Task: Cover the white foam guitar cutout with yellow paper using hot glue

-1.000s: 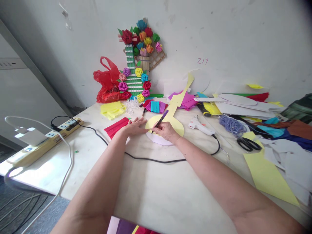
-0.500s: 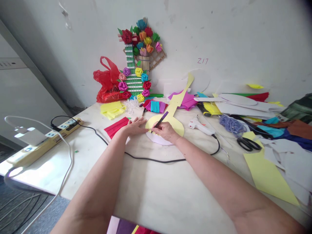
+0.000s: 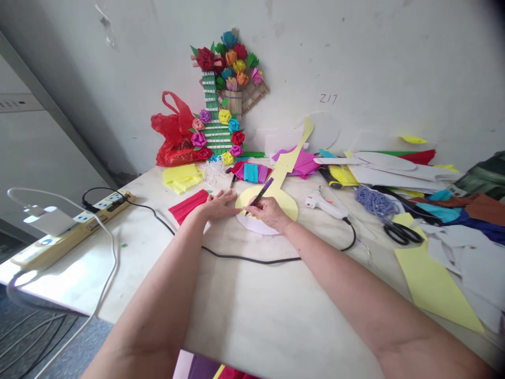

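Right hand (image 3: 271, 213) grips dark pen (image 3: 263, 190); tip near lower-left of yellow cutout (image 3: 279, 181), contact too small to confirm. Cutout's round end sits over mostly hidden white paper (image 3: 256, 226) on table (image 3: 252, 310). Left hand (image 3: 221, 205) flat, fingers extended, partly covering red paper (image 3: 187, 206).

Your right hand (image 3: 271, 215) has pen (image 3: 261, 193) gripped, tip down around yellow cutout's (image 3: 284, 193) lower left edge. Left hand (image 3: 221, 205) spread flat there too, red paper (image 3: 188, 206) by wrist. Glue gun (image 3: 324, 204) off right, scissors (image 3: 403, 233) further out. Red bag (image 3: 173, 131) back near wall (image 3: 379, 63).
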A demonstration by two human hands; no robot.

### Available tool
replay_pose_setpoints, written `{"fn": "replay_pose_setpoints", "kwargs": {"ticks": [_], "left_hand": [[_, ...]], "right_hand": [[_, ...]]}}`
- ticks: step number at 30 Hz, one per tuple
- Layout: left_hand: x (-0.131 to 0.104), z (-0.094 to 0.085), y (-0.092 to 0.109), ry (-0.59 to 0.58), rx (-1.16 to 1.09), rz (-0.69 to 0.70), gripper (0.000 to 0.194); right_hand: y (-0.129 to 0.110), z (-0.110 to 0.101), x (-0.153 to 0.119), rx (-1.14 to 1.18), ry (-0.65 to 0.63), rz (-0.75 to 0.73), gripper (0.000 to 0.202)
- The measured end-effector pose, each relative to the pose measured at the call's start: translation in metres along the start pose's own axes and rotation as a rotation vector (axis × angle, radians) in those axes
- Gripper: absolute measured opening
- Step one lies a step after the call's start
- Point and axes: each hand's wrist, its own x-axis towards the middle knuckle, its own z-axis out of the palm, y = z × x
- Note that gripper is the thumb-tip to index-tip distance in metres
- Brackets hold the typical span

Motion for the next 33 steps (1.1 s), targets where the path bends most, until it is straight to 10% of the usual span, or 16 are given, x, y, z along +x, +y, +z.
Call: {"fn": "replay_pose_setpoints", "kwargs": {"ticks": [33], "left_hand": [[-0.0002, 0.0001, 0.0012, 0.002, 0.015, 0.004, 0.086]], "right_hand": [[-0.0013, 0.0007, -0.0018, -0.057, 0.015, -0.07, 0.017]]}}
